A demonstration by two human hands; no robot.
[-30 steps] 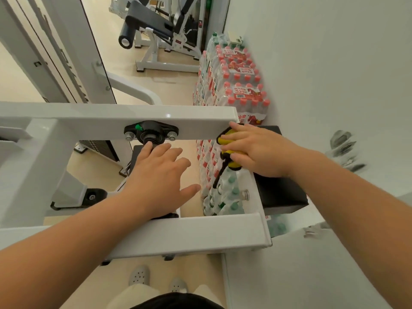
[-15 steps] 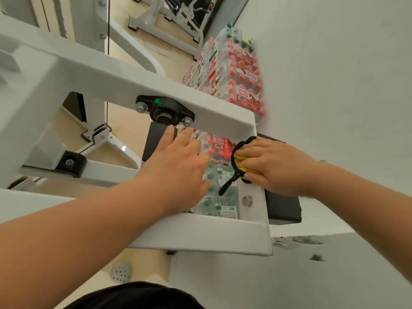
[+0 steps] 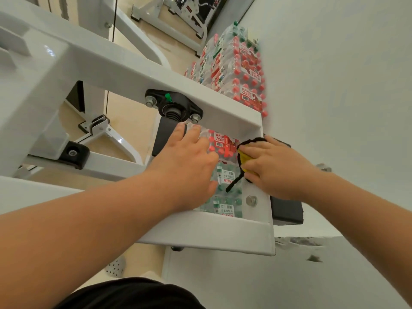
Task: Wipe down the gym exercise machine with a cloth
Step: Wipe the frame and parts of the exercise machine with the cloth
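Observation:
A white steel frame of the exercise machine (image 3: 200,233) fills the left and middle of the head view, with a black bearing block (image 3: 174,105) bolted under its upper bar. My right hand (image 3: 274,166) presses a yellow cloth with a black edge (image 3: 244,157) against the short white end bar at the frame's right side. A black loop hangs from the cloth. My left hand (image 3: 185,166) reaches through the frame with straight fingers, its fingertips just below the bearing block.
Shrink-wrapped packs of water bottles (image 3: 236,70) are stacked along the white wall (image 3: 334,85) beyond and below the frame. A black pad (image 3: 286,210) sits right of the end bar. Another white machine (image 3: 178,16) stands farther off on the beige floor.
The view has tilted and moved closer to the frame. My right hand with the cloth has slid a little down the end bar. My left hand stays reaching under the upper bar.

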